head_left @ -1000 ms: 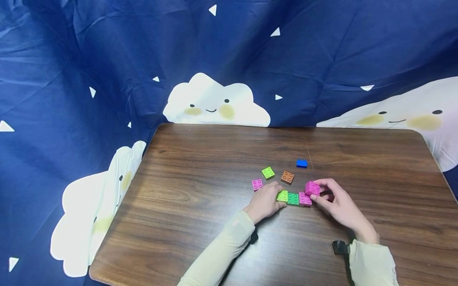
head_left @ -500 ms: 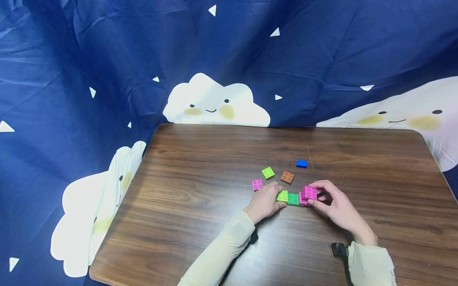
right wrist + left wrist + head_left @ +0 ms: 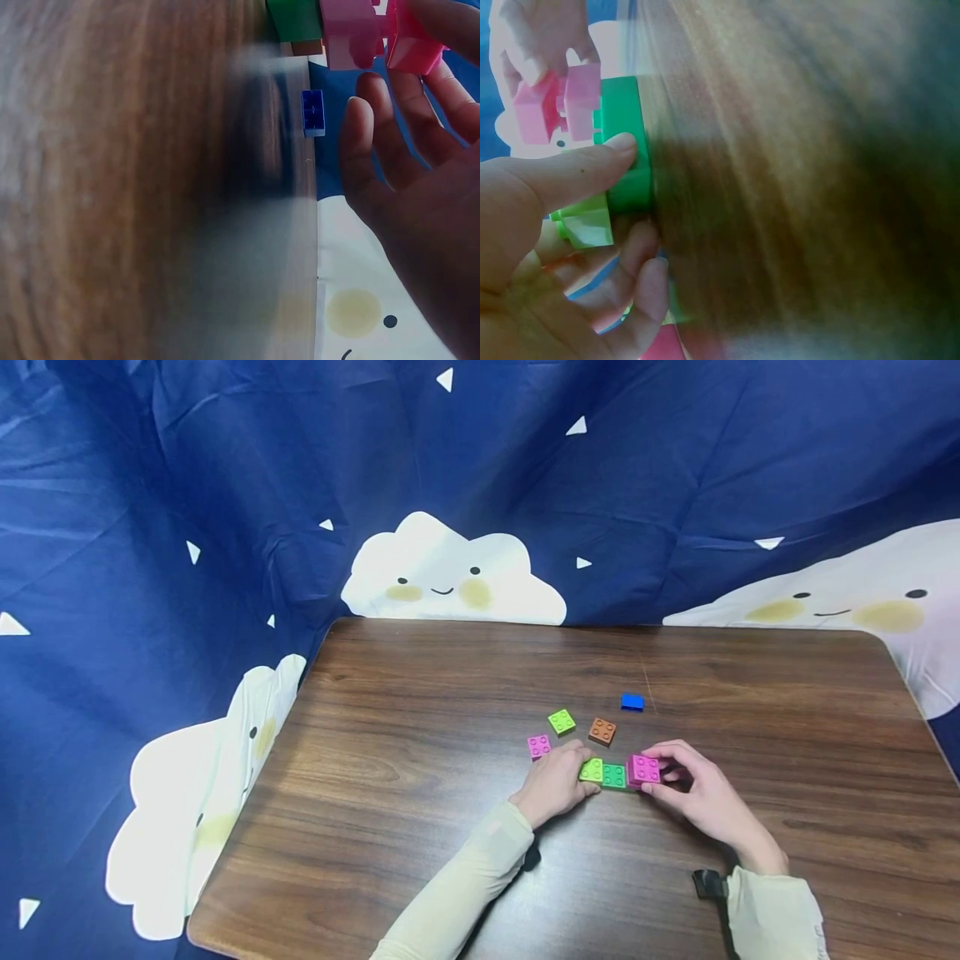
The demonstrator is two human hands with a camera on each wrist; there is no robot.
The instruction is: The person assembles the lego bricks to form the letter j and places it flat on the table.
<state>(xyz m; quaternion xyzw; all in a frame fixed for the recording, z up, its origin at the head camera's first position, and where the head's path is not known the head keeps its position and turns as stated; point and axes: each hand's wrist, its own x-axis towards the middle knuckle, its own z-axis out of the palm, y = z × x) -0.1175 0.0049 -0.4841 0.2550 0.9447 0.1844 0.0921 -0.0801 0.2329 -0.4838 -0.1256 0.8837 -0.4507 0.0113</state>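
Note:
My left hand [image 3: 553, 783] grips a green building brick [image 3: 614, 776] low on the table, its thumb along the brick's near side. On the green brick's left end sits a lime brick [image 3: 591, 770], partly under the left fingers. A pink brick [image 3: 583, 101] is on its right end. Above that one, my right hand [image 3: 705, 793] pinches a second pink brick [image 3: 647, 768] between thumb and fingers. In the left wrist view a narrow gap with studs shows between the two pink bricks.
Behind the hands lie a loose lime brick [image 3: 562, 722], a brown brick [image 3: 602, 731] and a blue brick [image 3: 632, 702] on the wooden table [image 3: 420, 718]. Another pink brick [image 3: 538, 746] is just beyond the left hand. A blue cloud-print curtain [image 3: 637, 493] hangs behind the table.
My right hand has brought the held pink brick left and down, from tilted beside the fixed pink brick to level over it. The left hand and green brick have stayed in place.

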